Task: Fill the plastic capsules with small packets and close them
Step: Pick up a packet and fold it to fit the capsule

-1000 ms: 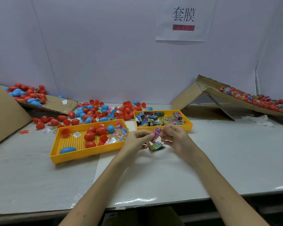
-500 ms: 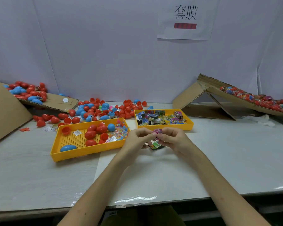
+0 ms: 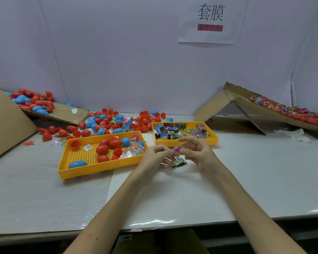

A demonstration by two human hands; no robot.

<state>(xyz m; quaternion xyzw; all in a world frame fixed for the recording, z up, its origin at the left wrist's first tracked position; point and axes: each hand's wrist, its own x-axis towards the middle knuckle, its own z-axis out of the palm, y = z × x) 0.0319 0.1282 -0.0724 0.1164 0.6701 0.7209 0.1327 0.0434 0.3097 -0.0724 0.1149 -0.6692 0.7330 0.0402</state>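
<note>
Centrally, both hands (image 3: 178, 154) pinching one crinkly pink foil packet (image 3: 177, 150) above glossy white tabletop (image 3: 246, 180).

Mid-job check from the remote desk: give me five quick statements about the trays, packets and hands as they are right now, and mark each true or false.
1. A pink packet is held between the left hand and right hand. True.
2. The right yellow tray holds red and blue capsules. False: it holds small printed packets; the capsules are in the left yellow tray.
3. A blue capsule lies at the near left of the left yellow tray. True.
4. The table below the hands is bare. False: a green packet lies there.
5. The sloped cardboard at far right is empty. False: it carries filled capsules.
</note>
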